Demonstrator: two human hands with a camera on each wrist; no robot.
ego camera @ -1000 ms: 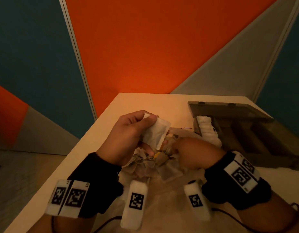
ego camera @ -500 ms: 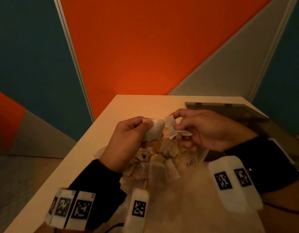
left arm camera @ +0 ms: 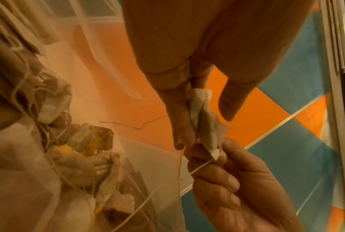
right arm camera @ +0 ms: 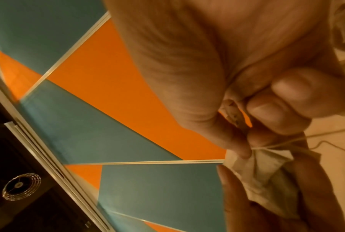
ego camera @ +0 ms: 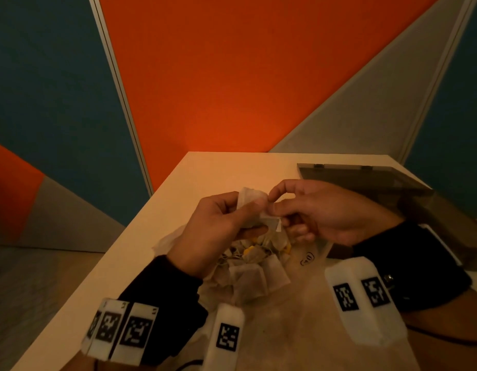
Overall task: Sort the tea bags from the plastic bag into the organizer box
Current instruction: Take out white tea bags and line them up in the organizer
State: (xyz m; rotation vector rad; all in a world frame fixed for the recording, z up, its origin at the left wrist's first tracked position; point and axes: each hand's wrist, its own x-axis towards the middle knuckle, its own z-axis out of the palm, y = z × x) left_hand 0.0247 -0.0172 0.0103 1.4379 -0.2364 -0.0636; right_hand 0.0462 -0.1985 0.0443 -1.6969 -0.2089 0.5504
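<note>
My left hand (ego camera: 248,207) holds a white tea bag (ego camera: 254,195) up between thumb and fingers, above the pile. My right hand (ego camera: 272,203) meets it from the right and pinches the bag's corner, where its string comes off. In the left wrist view the crumpled tea bag (left arm camera: 203,124) hangs from my left fingers (left arm camera: 179,125), with the right hand (left arm camera: 213,155) gripping its lower tip and string. The right wrist view shows the same tea bag (right arm camera: 267,180). Under both hands lies the clear plastic bag (ego camera: 307,261) with several tea bags (ego camera: 256,274). The organizer box (ego camera: 360,175) stands at the right, largely hidden.
The pale table (ego camera: 205,172) ends close on the left, with floor beyond. Only the box's grey open lid shows behind my right hand. Loose strings and yellow tags (left arm camera: 90,146) tangle through the pile. Orange, teal and grey wall panels stand behind the table.
My right hand rose from the pile in the plastic bag to the tea bag in my left hand and now pinches its corner. The left hand stayed raised with the tea bag.
</note>
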